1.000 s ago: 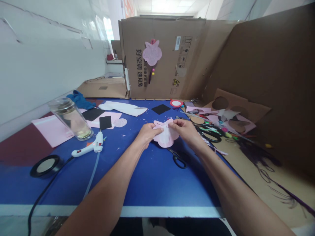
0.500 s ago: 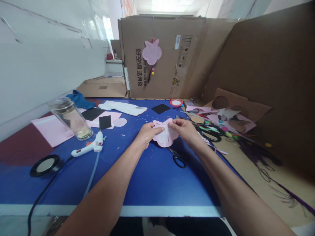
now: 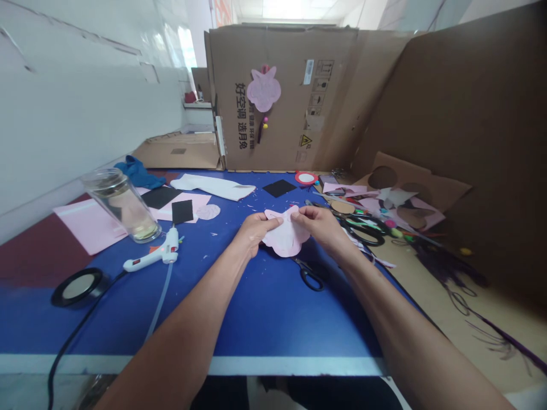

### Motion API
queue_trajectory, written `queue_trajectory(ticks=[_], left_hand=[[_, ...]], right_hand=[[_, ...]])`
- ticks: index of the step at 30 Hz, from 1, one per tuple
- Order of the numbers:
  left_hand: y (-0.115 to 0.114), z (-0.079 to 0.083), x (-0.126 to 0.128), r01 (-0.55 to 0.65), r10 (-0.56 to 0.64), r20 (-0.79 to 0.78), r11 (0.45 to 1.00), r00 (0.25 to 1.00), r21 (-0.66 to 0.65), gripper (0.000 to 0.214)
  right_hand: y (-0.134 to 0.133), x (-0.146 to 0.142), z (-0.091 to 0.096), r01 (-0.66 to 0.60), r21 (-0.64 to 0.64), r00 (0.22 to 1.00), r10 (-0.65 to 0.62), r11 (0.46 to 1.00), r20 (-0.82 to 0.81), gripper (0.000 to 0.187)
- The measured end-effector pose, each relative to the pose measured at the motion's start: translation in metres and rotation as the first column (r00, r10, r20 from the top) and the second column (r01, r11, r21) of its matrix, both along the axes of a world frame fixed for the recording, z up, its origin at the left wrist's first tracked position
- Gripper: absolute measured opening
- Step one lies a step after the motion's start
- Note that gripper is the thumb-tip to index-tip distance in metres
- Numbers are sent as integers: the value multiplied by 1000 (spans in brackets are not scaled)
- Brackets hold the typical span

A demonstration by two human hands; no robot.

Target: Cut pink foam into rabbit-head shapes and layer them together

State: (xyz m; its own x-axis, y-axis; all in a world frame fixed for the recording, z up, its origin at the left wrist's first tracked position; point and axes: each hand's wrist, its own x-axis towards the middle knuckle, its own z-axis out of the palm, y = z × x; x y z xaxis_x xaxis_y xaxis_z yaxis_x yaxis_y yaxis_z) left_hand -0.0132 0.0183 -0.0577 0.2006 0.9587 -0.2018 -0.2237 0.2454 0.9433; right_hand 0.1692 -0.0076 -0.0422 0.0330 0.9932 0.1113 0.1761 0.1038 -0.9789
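Between my two hands is a pale pink paper cutout (image 3: 285, 238) with a scalloped lower edge and pointed tips at the top. My left hand (image 3: 253, 232) pinches its left side, thumb lying on the front face. On the upper right, my right hand (image 3: 318, 225) grips it between thumb and fingers. The cutout is held just above the blue table (image 3: 265, 319). Below it lies a pair of black-handled scissors (image 3: 311, 279), its blades partly hidden by the paper.
To the left are a white glue gun (image 3: 154, 253), a black tape roll (image 3: 80, 286) and a tilted-looking glass jar (image 3: 128, 208). Paper scraps (image 3: 395, 198) and large scissors (image 3: 363, 230) crowd the right. A similar pink cutout (image 3: 264, 91) hangs on the cardboard (image 3: 333, 114) behind.
My left thumb has shifted slightly on the cutout, and the paper sits a touch lower and flatter. My right hand has hardly moved.
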Motion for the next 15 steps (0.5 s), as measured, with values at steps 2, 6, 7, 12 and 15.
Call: queue_trajectory(ticks=[2, 6, 7, 12, 15], left_hand=[[0, -1, 0, -9, 9, 19, 1000, 1000, 15, 13], [2, 0, -2, -32, 31, 46, 999, 998, 35, 12], [3, 0, -2, -43, 41, 51, 998, 998, 34, 13], [7, 1, -3, -139, 138, 54, 990, 989, 14, 14], [8, 0, -3, -150, 149, 65, 988, 987, 16, 12]], right_hand=[[0, 0, 0, 4, -3, 1000, -4, 1000, -4, 39], [2, 1, 0, 26, -26, 999, -27, 999, -40, 45], [2, 2, 0, 25, -37, 998, -27, 999, -54, 46], [2, 4, 1, 8, -87, 999, -12, 996, -48, 42], [1, 3, 1, -10, -84, 999, 6, 996, -41, 38]])
